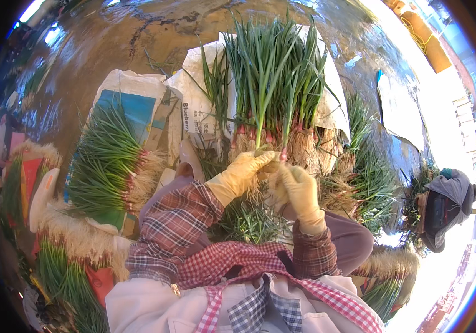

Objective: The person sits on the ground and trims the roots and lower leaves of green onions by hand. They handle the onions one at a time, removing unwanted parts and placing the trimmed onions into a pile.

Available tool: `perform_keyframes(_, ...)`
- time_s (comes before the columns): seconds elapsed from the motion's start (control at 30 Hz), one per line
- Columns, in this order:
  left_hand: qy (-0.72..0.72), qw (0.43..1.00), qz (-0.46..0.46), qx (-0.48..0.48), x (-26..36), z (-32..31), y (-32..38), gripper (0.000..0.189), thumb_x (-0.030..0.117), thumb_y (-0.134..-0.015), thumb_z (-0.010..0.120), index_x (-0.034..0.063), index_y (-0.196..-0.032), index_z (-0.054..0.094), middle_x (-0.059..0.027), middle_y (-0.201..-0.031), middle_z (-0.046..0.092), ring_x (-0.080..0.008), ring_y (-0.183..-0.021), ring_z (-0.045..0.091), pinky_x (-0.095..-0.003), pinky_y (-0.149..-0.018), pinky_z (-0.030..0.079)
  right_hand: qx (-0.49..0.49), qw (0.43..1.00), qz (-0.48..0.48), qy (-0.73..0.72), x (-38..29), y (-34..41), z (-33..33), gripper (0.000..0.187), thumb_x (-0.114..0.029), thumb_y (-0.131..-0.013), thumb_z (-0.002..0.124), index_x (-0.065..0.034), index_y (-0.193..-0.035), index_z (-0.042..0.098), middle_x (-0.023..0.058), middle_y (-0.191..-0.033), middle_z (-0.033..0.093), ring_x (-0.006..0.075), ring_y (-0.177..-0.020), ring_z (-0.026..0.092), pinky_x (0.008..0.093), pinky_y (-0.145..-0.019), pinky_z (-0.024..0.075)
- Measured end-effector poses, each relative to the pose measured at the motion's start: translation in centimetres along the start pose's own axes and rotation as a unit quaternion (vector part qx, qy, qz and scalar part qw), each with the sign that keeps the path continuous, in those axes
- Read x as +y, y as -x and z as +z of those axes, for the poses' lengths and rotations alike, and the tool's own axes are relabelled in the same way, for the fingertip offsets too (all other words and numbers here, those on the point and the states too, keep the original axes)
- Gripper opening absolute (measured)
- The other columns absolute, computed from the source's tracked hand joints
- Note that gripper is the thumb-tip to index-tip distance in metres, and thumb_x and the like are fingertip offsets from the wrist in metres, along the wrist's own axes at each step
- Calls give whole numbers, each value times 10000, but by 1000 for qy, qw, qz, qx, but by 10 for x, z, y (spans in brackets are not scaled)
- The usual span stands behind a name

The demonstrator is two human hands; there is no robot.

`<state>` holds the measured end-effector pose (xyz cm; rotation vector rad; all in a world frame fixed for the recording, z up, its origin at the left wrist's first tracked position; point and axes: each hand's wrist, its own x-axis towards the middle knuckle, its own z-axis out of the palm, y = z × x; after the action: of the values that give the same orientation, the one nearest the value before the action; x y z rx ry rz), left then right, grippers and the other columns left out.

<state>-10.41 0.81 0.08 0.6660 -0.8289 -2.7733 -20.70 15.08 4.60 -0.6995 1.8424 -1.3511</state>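
Both my hands wear yellow rubber gloves. My left hand is closed on green garlic plants; a pale stalk rises from its fingers and stringy roots hang beneath. Between my hands is a plant with a small reddish bulb. Lower down, my right hand pinches pale roots, partly blurred. Just beyond, a large upright bundle of green garlic with red bulbs rests on a white woven sack. Loose green leaves lie between my knees.
Left, a sorted pile of garlic plants lies on a printed sack; more bundles stand nearer me. Another heap is at the right. Farther right sits a dark bag draped with grey cloth. The concrete floor looks wet.
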Motion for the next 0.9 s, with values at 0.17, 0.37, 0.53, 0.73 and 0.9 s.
perform_keyframes(0.17, -49, 998, -15, 31, -12, -7, -1, 225, 203, -959, 610, 11, -1072, 638, -31, -960, 664, -130, -868, 610, -260, -757, 528, -25, 986, 161, 23, 7, -3, -3, 517, -516, -948, 546, -13, -899, 656, 67, -585, 631, 121, -481, 583, 251, -449, 439)
perform_keyframes(0.37, -254, 958, 30, 132, -34, -25, -13, 203, 166, -926, 649, -19, -1000, 608, -89, -900, 679, -175, -771, 650, -297, -711, 537, 95, 939, -47, 328, 47, -64, 21, 493, -513, -975, 463, -67, -851, 633, 134, -601, 624, 302, -573, 640, 424, -571, 494)
perform_keyframes(0.53, -432, 874, 21, 220, -28, -26, -13, 190, 170, -955, 583, -6, -1025, 579, -82, -842, 654, -148, -711, 614, -275, -621, 507, 218, 872, -187, 397, 126, -60, 29, 394, -373, -958, 544, -92, -682, 565, 156, -569, 587, 350, -536, 605, 465, -504, 467)
perform_keyframes(0.73, -98, 986, -43, 130, 1, -21, 12, 240, 216, -989, 546, -3, -1068, 607, -63, -811, 662, -135, -602, 585, -267, -550, 501, -150, 647, -150, 732, 202, -39, -12, 581, -517, -940, 486, -21, -1231, 567, 211, -1223, 605, 278, -1059, 635, 396, -898, 500)
perform_keyframes(0.9, 38, 996, -46, 65, -4, -19, 14, 258, 214, -991, 545, -2, -1118, 607, -67, -839, 667, -160, -649, 626, -293, -585, 537, 244, -663, -274, 652, 126, -78, 13, 685, -609, -931, 488, 29, -1159, 589, 173, -1034, 663, 226, -882, 648, 353, -772, 528)
